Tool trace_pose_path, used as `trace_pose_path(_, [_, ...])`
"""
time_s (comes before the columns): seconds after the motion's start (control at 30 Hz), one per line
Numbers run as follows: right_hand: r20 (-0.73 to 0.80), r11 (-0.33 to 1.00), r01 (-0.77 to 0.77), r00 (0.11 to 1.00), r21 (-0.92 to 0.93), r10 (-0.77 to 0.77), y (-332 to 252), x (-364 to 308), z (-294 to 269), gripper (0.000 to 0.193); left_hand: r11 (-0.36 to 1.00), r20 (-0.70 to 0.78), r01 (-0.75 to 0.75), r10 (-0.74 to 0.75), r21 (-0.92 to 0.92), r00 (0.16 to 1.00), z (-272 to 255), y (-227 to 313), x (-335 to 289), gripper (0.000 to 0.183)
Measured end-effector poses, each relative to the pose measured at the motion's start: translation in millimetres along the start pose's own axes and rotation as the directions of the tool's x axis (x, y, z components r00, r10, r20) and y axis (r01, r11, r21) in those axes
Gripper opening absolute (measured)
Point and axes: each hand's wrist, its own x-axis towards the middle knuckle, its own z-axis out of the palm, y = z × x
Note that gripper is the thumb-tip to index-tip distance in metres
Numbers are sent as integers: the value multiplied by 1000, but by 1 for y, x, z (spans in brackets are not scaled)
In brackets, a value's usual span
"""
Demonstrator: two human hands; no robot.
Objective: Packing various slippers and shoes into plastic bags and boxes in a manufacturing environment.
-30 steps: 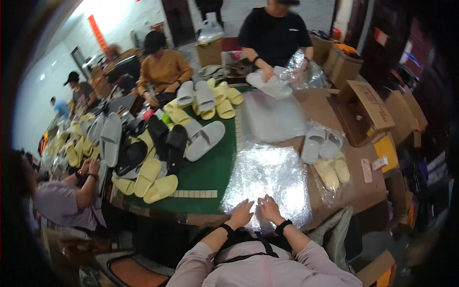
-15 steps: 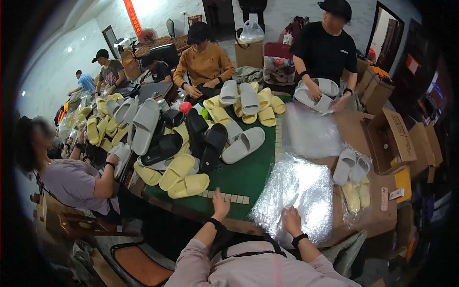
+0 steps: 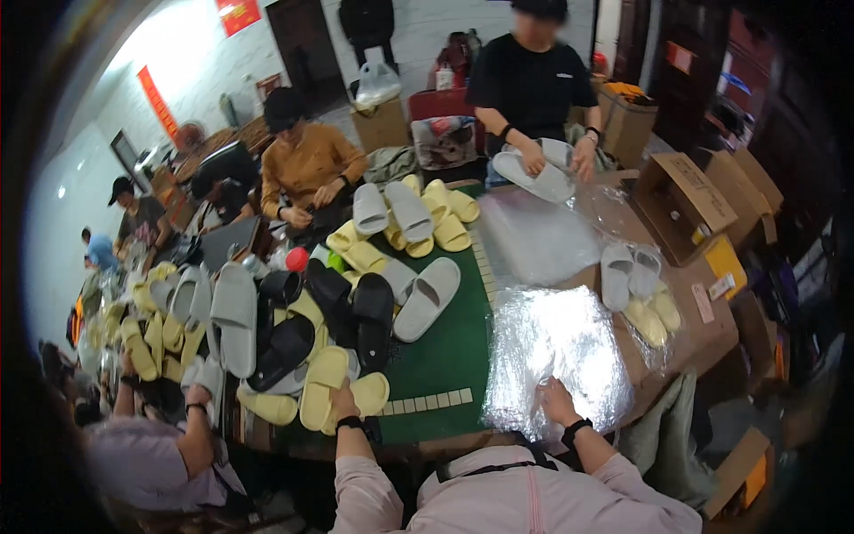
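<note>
The yellow, open-toed moulded slipper (image 3: 321, 383) sits at the near edge of the mixed-colour slipper pile (image 3: 237, 322), against the bare left hand (image 3: 344, 404); the bare right hand (image 3: 559, 403) rests on shiny transparent plastic sheets (image 3: 553, 331). Neither grip can be confirmed. Seat left fingers squarely on one slipper

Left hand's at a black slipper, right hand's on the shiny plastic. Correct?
Slipper colour is wrong: the left hand is at a yellow slipper, as the head view shows. The right hand is indeed on the shiny plastic.

Pale pink sleeves (image 3: 366, 497), black wristbands (image 3: 576, 432), black strap (image 3: 485, 469)
</note>
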Motion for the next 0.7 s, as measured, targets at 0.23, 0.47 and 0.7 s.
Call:
trace_pose_path(0.23, [29, 997, 17, 999, 75, -20, 17, -2, 1, 42, 945, 102, 262, -246, -194, 964, 65, 22, -51, 56])
trace_pose_path(0.47, [-14, 995, 37, 999, 89, -36, 18, -2, 1, 41, 574, 602, 662, -331, -482, 726, 158, 53, -144, 64])
trace_pose_path(0.7, [-80, 502, -86, 951, 860, 300, 17, -1, -46, 30, 445, 910, 864, -210, -236, 357, 246, 98, -278, 57])
